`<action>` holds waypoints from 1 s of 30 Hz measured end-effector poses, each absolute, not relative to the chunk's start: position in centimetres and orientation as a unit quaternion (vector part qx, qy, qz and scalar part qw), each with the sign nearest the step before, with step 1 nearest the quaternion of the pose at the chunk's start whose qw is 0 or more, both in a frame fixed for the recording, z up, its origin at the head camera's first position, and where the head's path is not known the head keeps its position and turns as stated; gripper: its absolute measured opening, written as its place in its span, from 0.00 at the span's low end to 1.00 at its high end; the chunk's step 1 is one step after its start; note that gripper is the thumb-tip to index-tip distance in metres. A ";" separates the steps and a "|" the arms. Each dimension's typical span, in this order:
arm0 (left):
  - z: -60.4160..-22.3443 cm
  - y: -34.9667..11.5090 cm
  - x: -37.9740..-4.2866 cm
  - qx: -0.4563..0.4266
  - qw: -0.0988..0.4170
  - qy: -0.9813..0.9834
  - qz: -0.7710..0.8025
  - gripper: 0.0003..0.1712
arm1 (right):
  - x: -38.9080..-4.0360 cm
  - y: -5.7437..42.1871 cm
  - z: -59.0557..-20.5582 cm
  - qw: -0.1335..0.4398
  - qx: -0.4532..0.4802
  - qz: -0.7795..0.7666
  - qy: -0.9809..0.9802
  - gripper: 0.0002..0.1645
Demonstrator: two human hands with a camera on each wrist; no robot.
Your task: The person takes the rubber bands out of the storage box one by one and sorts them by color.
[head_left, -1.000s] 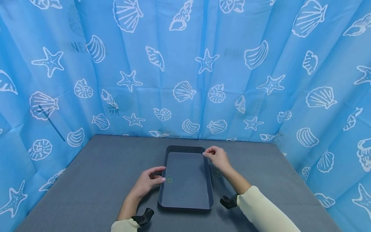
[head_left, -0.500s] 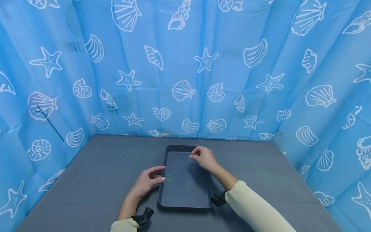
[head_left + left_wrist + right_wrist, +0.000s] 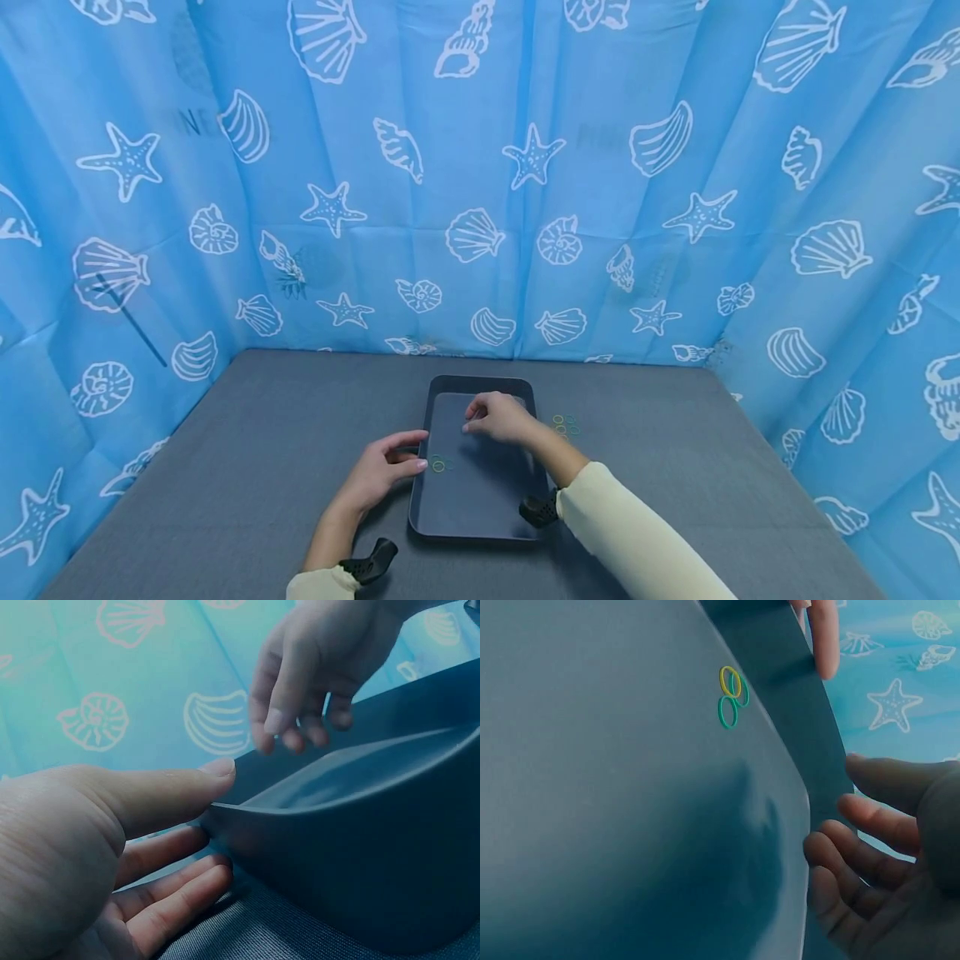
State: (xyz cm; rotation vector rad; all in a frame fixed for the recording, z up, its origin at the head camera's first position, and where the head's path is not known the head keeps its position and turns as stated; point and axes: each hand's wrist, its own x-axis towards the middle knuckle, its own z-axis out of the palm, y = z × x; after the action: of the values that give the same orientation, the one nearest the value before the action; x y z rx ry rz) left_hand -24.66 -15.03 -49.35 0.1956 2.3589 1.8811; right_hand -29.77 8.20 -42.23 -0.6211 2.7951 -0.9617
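A dark grey rectangular tray [image 3: 480,500] stands on the table. Inside it, near its left wall, lie small rubber-band-like rings [image 3: 727,712], one yellow and two green. My left hand [image 3: 381,472] rests against the tray's left side. In the left wrist view its thumb [image 3: 217,769] touches the rim, with the other fingers fairly straight along the outside of the wall. My right hand [image 3: 501,418] hovers above the tray's far half, fingers loosely bent. The right wrist view has its thumb [image 3: 877,776] and index finger apart, with nothing visible between them.
Several more yellow and green rings [image 3: 560,420] lie on the grey table [image 3: 300,417] just right of the tray. A blue curtain [image 3: 465,183] with shell prints hangs behind and at both sides. Each wrist wears a black camera mount [image 3: 371,561].
My right hand has moved left from the tray's right rim to over its far half, uncovering rings on the table. The left hand and the tray have stayed in place.
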 end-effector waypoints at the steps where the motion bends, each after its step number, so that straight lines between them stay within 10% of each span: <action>1: -49.4 -15.1 -24.7 0.064 0.060 0.779 0.621 0.25 | -29.8 8.0 -42.4 0.067 -0.212 -0.318 0.922 0.09; 30: -49.0 -15.2 -24.2 0.080 0.055 0.777 0.622 0.25 | -30.6 5.9 -45.7 0.184 -0.271 -0.321 0.889 0.02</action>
State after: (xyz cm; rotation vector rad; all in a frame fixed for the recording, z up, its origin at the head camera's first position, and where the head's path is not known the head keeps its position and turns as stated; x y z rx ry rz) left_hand -24.25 -15.18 -48.95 0.2439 2.3582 1.8889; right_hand -30.60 5.89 -45.75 -0.7633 2.5052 -0.9063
